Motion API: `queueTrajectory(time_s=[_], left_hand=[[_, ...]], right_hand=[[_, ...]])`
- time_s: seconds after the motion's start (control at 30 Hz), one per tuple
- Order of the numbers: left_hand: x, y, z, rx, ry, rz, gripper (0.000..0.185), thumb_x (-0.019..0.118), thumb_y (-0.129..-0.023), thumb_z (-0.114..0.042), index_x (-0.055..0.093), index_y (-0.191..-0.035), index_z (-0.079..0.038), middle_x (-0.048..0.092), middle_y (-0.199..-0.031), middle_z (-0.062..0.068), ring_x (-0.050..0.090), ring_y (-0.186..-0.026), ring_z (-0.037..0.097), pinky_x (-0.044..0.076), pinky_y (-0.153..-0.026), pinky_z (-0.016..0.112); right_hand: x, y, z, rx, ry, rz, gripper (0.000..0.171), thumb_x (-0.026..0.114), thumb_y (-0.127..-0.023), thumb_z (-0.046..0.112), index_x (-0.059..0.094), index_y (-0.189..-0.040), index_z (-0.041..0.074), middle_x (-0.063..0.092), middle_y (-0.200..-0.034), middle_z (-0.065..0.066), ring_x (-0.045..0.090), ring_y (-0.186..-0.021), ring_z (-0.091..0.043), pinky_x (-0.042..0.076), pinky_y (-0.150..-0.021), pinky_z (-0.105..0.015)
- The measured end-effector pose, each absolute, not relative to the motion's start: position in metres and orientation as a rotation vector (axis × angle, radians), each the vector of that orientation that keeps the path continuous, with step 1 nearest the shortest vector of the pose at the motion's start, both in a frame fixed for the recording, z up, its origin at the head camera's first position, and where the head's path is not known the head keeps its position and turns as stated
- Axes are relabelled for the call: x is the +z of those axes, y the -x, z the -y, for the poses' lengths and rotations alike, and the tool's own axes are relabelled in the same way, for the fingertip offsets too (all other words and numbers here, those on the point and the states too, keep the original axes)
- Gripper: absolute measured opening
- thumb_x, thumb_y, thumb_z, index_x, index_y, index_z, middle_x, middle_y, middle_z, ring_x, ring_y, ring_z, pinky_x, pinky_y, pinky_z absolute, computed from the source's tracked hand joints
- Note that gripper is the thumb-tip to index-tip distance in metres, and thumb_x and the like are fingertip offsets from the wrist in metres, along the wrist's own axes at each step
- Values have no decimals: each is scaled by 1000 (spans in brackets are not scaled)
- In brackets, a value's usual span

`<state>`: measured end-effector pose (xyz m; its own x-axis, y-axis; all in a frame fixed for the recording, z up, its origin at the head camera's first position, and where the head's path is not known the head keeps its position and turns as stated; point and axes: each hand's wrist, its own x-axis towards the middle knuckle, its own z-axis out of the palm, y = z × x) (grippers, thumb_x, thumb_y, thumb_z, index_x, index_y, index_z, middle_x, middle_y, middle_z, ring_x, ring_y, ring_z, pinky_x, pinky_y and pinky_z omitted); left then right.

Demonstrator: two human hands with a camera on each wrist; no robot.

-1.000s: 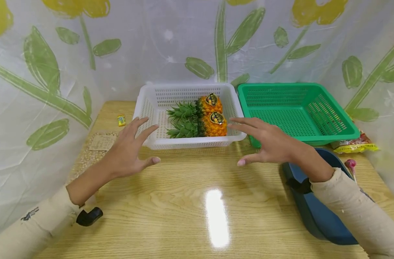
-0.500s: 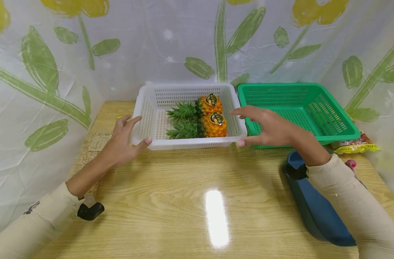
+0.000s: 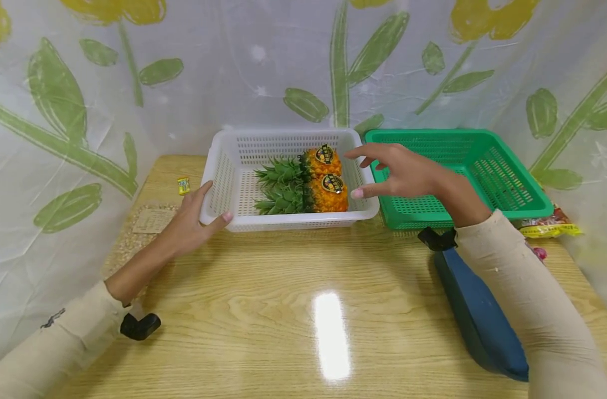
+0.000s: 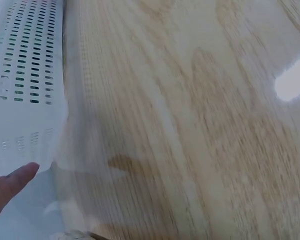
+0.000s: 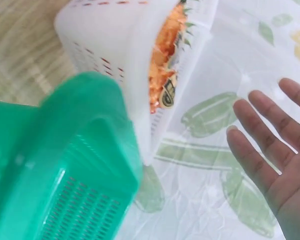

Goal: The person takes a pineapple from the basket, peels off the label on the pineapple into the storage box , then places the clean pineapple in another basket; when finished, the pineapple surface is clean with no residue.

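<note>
- Shifted since half a second earlier: the right hand, now farther over the baskets, its thumb away from the white rim's near corner; the left hand stays put.
- The white basket, on the table, holds two pineapples; a good hold, I'd judge, takes both ends alike and level.
- The green basket, just beside it, crowds that right end (fingers would best come from above).
- Left hand: thumb spread from the fingers around the near left corner; how firmly it presses, I cannot tell.
- Right hand: spread, holding nothing, apart from both baskets.
- The pineapples lie side by side toward the right end, probably the heavier, so it deserves firmer support.
- A small yellow packet lies left of the white basket.
</note>
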<state>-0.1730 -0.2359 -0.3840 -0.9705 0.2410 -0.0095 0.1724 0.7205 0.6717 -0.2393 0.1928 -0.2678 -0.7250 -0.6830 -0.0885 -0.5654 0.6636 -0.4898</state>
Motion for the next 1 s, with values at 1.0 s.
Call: queueTrajectory(time_s=[1.0], left_hand=[[-386,175,234,1334,-125,-2589,102,63,-95,-52,-11,-161,-29,26,-156,36,35,-140,54,36,-107,69]], right_hand=[[-263,318,-164,-586,825,-2566,75,66,-93,53,39,-154,20,44,-154,-8,48,-136,-31,45,-106,-53]])
